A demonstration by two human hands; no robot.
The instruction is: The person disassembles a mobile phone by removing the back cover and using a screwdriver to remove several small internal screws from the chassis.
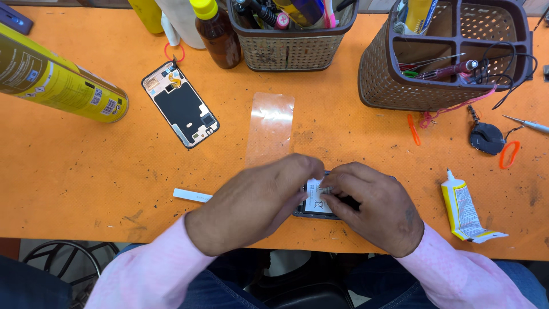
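Pinching at the opened phone (316, 204) from both sides: left hand (257, 200) at 9 o'clock, right hand (372, 209) at 3, phone's long axis hidden.

One head-worn camera looks steeply down, close over the orange table (74, 189) edge.

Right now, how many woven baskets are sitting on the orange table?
2. A grey-brown basket of tools stands at top centre; a darker divided basket stands at top right. Others may lie beyond the frame.
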